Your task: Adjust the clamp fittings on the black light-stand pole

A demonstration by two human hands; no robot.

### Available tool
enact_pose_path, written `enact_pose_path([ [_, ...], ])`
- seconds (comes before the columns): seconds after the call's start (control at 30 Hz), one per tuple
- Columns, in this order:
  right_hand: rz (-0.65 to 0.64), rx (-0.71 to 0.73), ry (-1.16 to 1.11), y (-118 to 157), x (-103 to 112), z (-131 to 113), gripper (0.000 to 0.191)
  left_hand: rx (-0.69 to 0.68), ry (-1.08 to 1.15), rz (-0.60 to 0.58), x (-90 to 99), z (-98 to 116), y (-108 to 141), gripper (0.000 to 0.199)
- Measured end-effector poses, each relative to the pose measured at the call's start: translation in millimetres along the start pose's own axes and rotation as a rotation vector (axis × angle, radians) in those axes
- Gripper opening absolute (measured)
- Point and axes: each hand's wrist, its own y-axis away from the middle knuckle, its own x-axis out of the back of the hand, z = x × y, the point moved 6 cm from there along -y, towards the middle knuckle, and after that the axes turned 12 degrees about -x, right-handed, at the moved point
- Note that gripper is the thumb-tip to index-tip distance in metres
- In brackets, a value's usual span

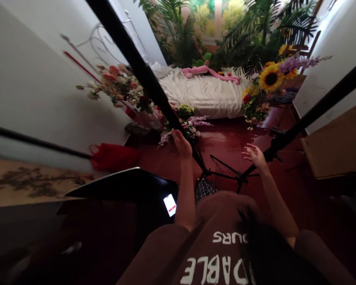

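Watching this over the remote feed, going left to right: a red fabric bag (114,156) is slumped on the floor at the left, and a spray of peach artificial flowers (115,85) leans out above it at upper left. Bottom left of center, a lit phone (169,205) glows against something black. Then there's the left hand (180,144), curled shut right by a black stand pole (142,79) and a lilac flower spray (194,126). Can't tell from here whether it's pinching the stems or the pole, tbh. That spray sits low at frame center, just past the fingers, over the glossy red floor (225,146). Up top, a white-sheeted bed (201,95) has a pink plush toy (210,73) lying across it. Further right, the right hand (255,155) is spread open, empty, near a second stand pole (311,114), with a sunflower bunch (269,79) at upper right. As for how far along: bunches sit on both sides of the bed and the stands are up, while the lilac spray is the one bit right at hand.
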Motion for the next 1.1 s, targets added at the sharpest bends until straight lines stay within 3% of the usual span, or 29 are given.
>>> enact_pose_path([
  [0.1, -0.128, -0.016, 0.034, -1.7, -36.7, -12.6, 0.039, -0.008, 0.051, -0.013, -1.0, -8.4, -0.5, 0.059],
  [0.27, -0.359, -0.076, 0.150, 3.3, -123.6, -30.0, 0.021, -0.018, 0.121, 0.010, -6.2, -18.0, -1.7, 0.062],
  [0.43, -0.516, -0.088, 0.305, 4.7, -208.0, -42.6, 0.054, -0.008, 0.128, 0.015, -8.7, -25.0, -2.5, 0.065],
  [0.53, -0.499, -0.057, 0.344, 1.7, -238.4, -48.9, 0.057, 0.004, 0.143, 0.015, -8.6, -26.6, -0.9, 0.063],
  [0.63, -0.443, -0.038, 0.349, -1.9, -247.4, -52.1, 0.049, 0.007, 0.148, 0.022, -7.8, -29.6, 0.7, 0.061],
  [0.73, -0.450, -0.151, 0.373, -2.5, -242.7, -46.8, 0.054, -0.014, 0.116, 0.018, -7.2, -32.7, 1.5, 0.057],
  [0.83, -0.617, -0.403, 0.289, 6.1, -239.9, -38.3, 0.066, -0.054, 0.088, -0.002, -7.1, -33.5, 1.8, 0.054],
  [0.97, -0.961, -0.740, -0.080, 28.1, -246.4, -41.0, 0.063, -0.089, 0.073, 0.010, -5.0, -33.2, 2.5, 0.050],
  [1.1, -1.093, -0.879, -0.296, 30.7, -246.3, -48.1, 0.056, -0.118, 0.036, 0.037, -4.4, -33.6, 3.1, 0.050],
])
